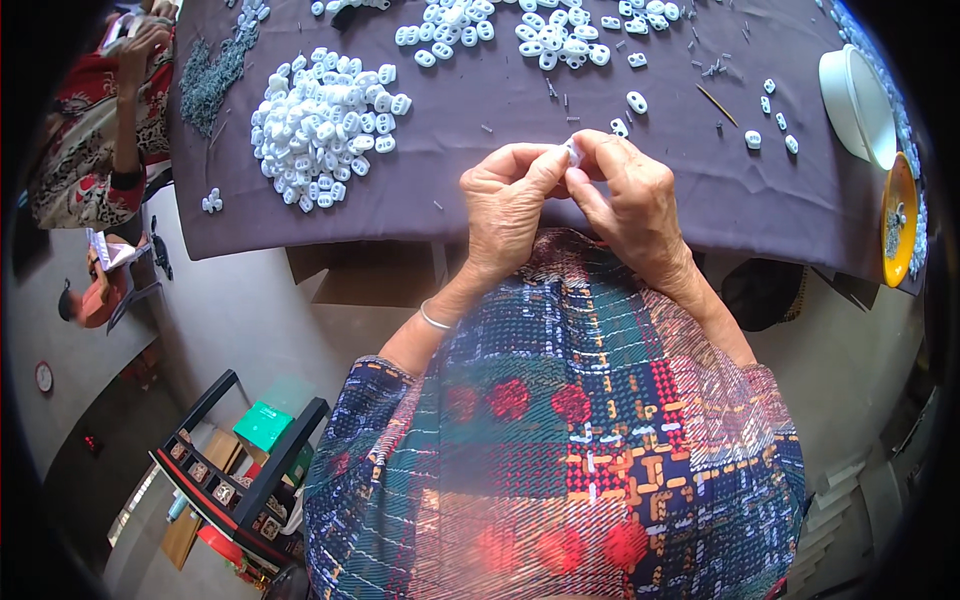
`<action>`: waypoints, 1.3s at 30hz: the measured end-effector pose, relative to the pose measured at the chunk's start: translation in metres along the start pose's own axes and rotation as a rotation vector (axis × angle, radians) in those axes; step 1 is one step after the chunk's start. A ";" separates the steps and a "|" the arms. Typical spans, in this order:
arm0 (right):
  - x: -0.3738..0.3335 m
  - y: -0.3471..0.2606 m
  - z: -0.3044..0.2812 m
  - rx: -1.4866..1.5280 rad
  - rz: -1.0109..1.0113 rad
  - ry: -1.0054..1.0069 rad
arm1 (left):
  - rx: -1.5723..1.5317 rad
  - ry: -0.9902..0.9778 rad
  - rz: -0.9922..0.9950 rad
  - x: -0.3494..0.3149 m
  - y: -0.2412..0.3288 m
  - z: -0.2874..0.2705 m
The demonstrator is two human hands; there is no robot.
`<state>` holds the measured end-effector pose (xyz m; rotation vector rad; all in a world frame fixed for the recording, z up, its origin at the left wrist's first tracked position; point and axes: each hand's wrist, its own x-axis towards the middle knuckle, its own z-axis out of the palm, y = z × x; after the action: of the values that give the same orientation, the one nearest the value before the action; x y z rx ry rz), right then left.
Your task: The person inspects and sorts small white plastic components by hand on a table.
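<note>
My left hand (508,205) and my right hand (635,195) meet at the table's near edge. Between their pinched fingertips is a small white plastic cord lock (573,153), mostly covered by the fingers. Two loose white pieces lie just beyond my right hand, an oval two-holed cord lock (637,102) and a smaller one (619,128) close to the knuckles. To the left of my hands rises a big heap of white cord locks (325,130). Tiny metal springs (567,101) are scattered on the dark cloth.
A tangled mass of springs (215,85) lies at the far left, and more cord locks (560,45) at the back. On the right are a thin stick (717,104), a white tub (858,105) and an orange dish (899,220). Another person (105,140) sits at the left.
</note>
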<state>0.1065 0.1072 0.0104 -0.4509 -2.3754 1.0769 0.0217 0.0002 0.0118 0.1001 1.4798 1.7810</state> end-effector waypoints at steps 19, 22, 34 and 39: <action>0.001 0.007 0.004 -0.169 -0.061 -0.099 | -0.027 0.042 0.017 0.007 -0.006 0.004; 0.001 0.011 0.005 -0.162 -0.097 -0.087 | 0.002 0.041 0.016 0.007 -0.006 0.002; -0.004 0.007 0.014 -0.097 -0.053 -0.041 | 0.042 0.052 0.059 0.007 -0.003 0.003; -0.004 0.014 0.012 -0.058 -0.097 -0.042 | 0.092 0.057 0.058 0.004 -0.004 0.001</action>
<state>0.1040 0.1069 -0.0081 -0.3318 -2.4439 0.9855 0.0213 0.0034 0.0070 0.1411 1.6150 1.7748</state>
